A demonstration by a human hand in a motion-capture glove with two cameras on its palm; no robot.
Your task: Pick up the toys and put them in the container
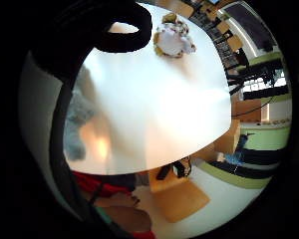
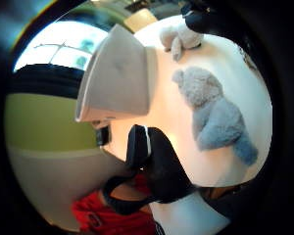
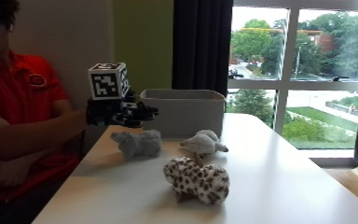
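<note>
In the outside view my gloved right hand point(image 3: 124, 113) hovers with fingers stretched out and holds nothing, just above the grey plush toy point(image 3: 137, 143) on the white table point(image 3: 278, 186). The grey fabric container point(image 3: 185, 109) stands right behind the hand. A white plush toy point(image 3: 203, 142) lies in front of the container. Nearer the camera lies a spotted plush toy point(image 3: 197, 179). The thumb side palm view shows the container point(image 2: 117, 78), the grey plush point(image 2: 215, 115) and the white plush point(image 2: 181, 35). In the little finger side palm view the spotted toy point(image 1: 173, 40) is far off and the grey plush point(image 1: 78, 117) is close.
The person in a red shirt point(image 3: 17, 102) sits at the table's left end, the bare arm resting low. A window point(image 3: 303, 70) and dark curtain point(image 3: 201, 44) stand behind the table. Chairs and a wooden floor point(image 1: 182, 196) show past the table edge.
</note>
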